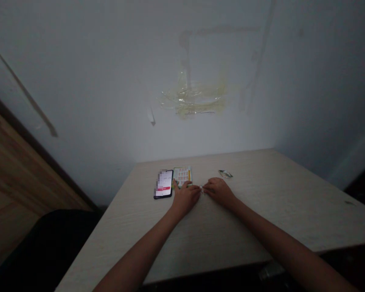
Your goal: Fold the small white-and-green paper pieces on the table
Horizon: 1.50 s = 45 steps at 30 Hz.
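My left hand [185, 198] and my right hand [220, 192] meet fingertip to fingertip low over the table. Between them is a tiny whitish piece [202, 188], too small and dim to identify. Both hands look closed in a pinch on it. Other fingers of my left hand spread toward the lower edge of a printed card or booklet [182, 173], which lies flat behind that hand. Just beyond my right hand lies a small crumpled scrap [225, 174], perhaps a wrapper.
A phone [164, 184] with a lit, partly blurred screen lies left of the booklet. The pale table [158, 243] backs onto a wall [109, 81] with peeling tape [194, 99]. Brown wood panelling [15, 178] and a dark shape [51, 243] stand at left.
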Each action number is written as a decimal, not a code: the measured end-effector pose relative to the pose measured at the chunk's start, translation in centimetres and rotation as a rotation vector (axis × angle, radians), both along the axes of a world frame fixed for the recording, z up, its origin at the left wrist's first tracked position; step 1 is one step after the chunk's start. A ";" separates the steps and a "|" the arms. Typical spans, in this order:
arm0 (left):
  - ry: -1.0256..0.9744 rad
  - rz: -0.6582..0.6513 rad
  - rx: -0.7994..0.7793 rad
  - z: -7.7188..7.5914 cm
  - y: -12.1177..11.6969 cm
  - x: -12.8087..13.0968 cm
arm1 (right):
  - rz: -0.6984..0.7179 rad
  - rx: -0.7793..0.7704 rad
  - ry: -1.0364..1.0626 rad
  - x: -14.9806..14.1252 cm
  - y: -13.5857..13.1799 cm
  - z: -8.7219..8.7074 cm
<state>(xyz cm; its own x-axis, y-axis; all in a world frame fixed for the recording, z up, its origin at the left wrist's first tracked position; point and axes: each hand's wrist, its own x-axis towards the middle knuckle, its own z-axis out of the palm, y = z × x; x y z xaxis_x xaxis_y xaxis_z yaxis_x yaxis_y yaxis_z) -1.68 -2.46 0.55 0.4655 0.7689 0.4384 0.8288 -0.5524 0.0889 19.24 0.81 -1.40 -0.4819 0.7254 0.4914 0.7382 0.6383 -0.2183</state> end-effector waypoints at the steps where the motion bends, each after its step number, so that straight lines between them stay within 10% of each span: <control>1: 0.000 -0.003 -0.002 0.1 -0.1 0.1 | -0.001 0.001 -0.005 0.0 0.0 0.0; 45: -0.009 0.034 -0.087 0.2 -0.8 -0.4 | -0.019 0.023 0.001 -0.2 -0.3 0.1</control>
<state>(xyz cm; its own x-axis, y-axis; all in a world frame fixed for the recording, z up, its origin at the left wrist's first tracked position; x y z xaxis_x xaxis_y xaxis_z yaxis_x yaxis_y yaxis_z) -2.08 -3.27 0.73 0.4348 0.8195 0.3734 0.8461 -0.5138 0.1422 19.06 0.47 -1.32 -0.4674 0.7229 0.5089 0.7502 0.6288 -0.2042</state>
